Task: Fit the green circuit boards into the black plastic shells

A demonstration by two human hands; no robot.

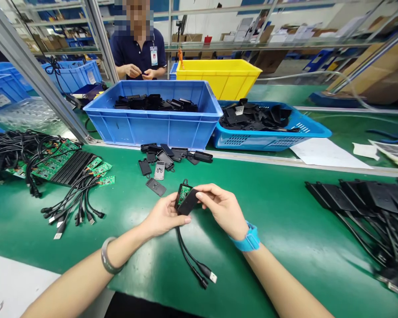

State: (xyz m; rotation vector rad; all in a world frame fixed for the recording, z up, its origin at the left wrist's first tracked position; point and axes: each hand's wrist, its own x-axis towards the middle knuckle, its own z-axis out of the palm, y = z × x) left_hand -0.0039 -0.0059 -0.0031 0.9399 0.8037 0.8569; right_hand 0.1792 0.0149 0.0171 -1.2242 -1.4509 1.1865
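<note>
Over the green bench mat [278, 212], my left hand [164, 215] is closed around a small black case half [183, 194] with a green circuit board in it. Its black cables [194, 260] hang down and end in USB plugs on the mat. My right hand [220, 207] pinches a black cover piece [189, 203] against that case from the right. Both hands touch the same assembly. Just beyond them lie several loose black case shells [162, 161].
Green boards with black cables [63, 176] pile at the left. Finished black units with cables [368, 207] lie at the right. A blue bin [152, 126], a blue basket [268, 137] and a yellow bin [219, 75] stand behind. A person in a dark shirt [137, 53] works opposite.
</note>
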